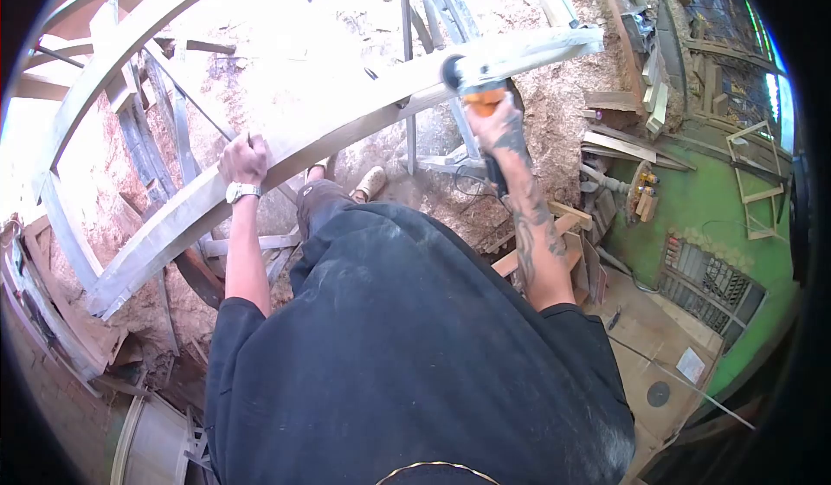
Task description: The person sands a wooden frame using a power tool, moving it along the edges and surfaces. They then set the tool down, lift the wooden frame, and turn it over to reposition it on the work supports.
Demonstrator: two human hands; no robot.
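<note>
A long curved wooden beam (346,132) runs from lower left to upper right in front of me. My left hand (245,158), with a watch at the wrist, is closed over the beam's left part. My right hand (492,125) grips an orange and grey angle grinder (485,96). The grinder's round dark disc (451,71) is at the beam near its right end; whether it touches is hard to tell. Beyond the disc, the beam's right end (563,45) looks pale and overexposed. The fingers of my right hand are partly hidden around the tool.
Metal trestle legs (411,26) stand under and behind the beam. Another curved wooden piece (130,48) arches at upper left. Sawdust (554,122) covers the floor. Wood offcuts (619,147), a cardboard sheet (645,346) and a dark slotted panel (710,282) lie at right.
</note>
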